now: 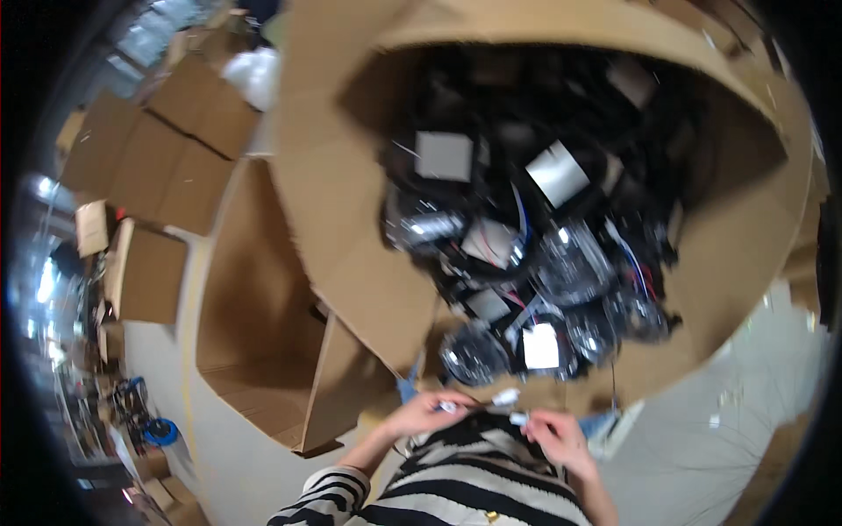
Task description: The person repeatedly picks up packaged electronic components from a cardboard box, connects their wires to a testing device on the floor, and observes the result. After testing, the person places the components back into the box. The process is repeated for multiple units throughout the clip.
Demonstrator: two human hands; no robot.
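Here's a white piece by the big box's near edge, pinched in the left hand! A second white piece sits at the right hand's fingertips, apparently gripped, and a third white piece between them; its support, can't tell. Looks like close two-handed handling; the next move calls for fine, steady fingers. Beyond, wrapped parts heap up inside, and an open box stands off the left edge.

Above the near part of the pile, the way is open. Walls of the big box bar the left, right and far sides.
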